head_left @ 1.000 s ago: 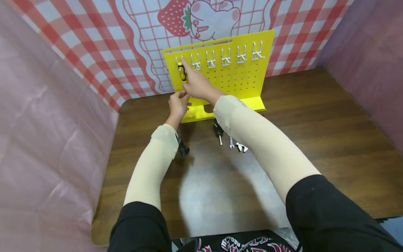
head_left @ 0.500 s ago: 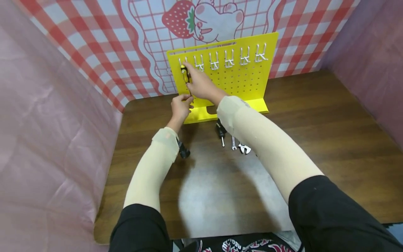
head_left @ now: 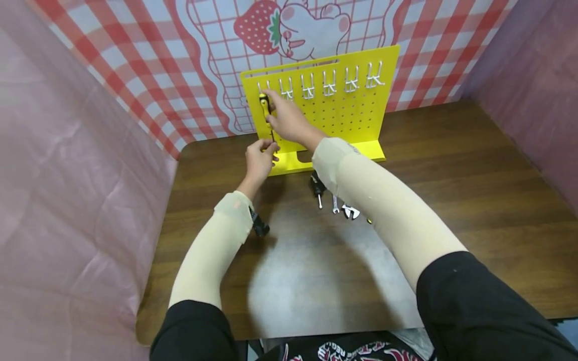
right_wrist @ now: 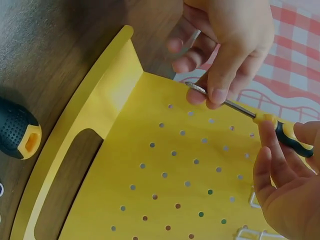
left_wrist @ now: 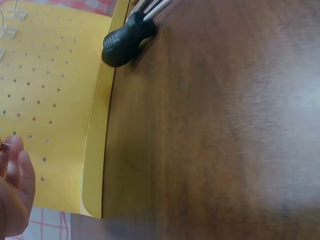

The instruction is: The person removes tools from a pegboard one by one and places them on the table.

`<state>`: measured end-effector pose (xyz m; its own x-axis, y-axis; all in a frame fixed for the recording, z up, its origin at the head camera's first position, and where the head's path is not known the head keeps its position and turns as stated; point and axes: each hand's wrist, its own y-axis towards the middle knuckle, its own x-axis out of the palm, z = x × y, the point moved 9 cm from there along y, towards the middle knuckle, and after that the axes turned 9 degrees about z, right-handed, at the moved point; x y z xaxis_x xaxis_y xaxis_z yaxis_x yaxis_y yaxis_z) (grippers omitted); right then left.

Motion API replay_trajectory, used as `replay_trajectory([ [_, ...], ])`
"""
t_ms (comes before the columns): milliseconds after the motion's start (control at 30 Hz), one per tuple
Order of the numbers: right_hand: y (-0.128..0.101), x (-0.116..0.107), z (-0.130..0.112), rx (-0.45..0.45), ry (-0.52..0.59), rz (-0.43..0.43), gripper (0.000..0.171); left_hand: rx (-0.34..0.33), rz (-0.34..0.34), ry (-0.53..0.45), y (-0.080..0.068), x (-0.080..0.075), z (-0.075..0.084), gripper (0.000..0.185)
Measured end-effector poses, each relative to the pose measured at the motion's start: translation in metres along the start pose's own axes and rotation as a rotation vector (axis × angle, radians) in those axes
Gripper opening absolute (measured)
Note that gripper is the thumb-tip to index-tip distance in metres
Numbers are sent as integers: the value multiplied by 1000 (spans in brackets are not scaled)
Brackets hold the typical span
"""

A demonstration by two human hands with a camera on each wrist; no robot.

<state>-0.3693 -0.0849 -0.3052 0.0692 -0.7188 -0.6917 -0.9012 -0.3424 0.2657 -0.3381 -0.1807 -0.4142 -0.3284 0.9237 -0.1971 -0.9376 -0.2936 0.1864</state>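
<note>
A screwdriver (head_left: 264, 106) with a yellow and black handle is held upright, tip down, in front of the left end of the yellow pegboard (head_left: 352, 113). My right hand (head_left: 291, 119) grips it by the handle. Lower down, my left hand (head_left: 258, 163) pinches the metal shaft (right_wrist: 240, 108) near its tip between thumb and finger, as the right wrist view shows. At the left edge of the left wrist view, the tip pokes out past the fingers of the left hand (left_wrist: 15, 190). White wire hooks (head_left: 329, 86) line the top of the board; the leftmost is partly hidden by the right hand.
On the wooden table (head_left: 451, 200) before the board lie a black-handled screwdriver (head_left: 317, 183), a wrench (head_left: 335, 205) and an adjustable wrench (head_left: 350, 212). The right forearm partly covers this row. A red-checked cloth (head_left: 429, 45) hangs behind, and a pink curtain (head_left: 67, 175) at the left.
My left hand has slid a little down, so more of the screwdriver's shaft shows between the hands. The right hand keeps its grip on the handle.
</note>
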Motion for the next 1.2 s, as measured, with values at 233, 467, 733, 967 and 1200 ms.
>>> replay_trajectory([
  [233,-1,-3,-3,50,96,-7,58,62,47,-7,-15,-10,11,22],
  [467,-9,-15,-13,4,131,38,40,69,31,-78,-41,-10,25,19],
  [733,-43,1,22,123,248,-107,30,-62,-101,-144,-88,8,14,18],
  [967,-74,35,76,229,222,-245,23,-285,-190,-55,-120,19,-19,27],
  [1200,-87,47,102,148,-6,-273,19,-332,-230,146,-130,33,-39,20],
])
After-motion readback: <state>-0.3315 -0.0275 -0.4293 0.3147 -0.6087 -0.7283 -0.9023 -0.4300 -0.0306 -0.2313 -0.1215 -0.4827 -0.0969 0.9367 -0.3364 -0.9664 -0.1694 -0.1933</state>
